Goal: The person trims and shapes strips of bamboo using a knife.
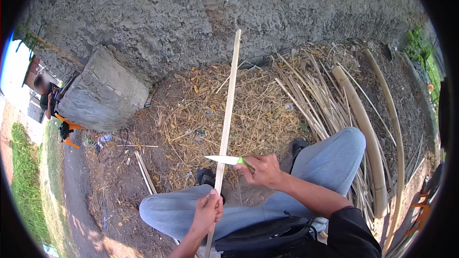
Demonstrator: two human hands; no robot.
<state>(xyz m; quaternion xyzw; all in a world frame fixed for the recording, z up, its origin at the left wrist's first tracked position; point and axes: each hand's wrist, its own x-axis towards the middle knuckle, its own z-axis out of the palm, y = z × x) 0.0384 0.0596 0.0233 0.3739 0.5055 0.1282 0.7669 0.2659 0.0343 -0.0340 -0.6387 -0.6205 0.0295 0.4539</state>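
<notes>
A long, pale bamboo strip (229, 102) slants up from my lap toward the wall. My left hand (207, 211) is closed around its lower part, just above my thigh. My right hand (263, 170) grips the green handle of a knife (222, 159). The white blade lies across the strip, a short way above my left hand, with its tip pointing left. From this angle I cannot tell how deep the edge sits in the bamboo.
Dry shavings (205, 110) cover the ground before me. Thin bamboo strips (318, 95) and a thick bamboo pole (361, 129) lie at the right. A concrete block (107, 91) stands by the rough wall (191, 19). Another person (48, 96) sits at far left.
</notes>
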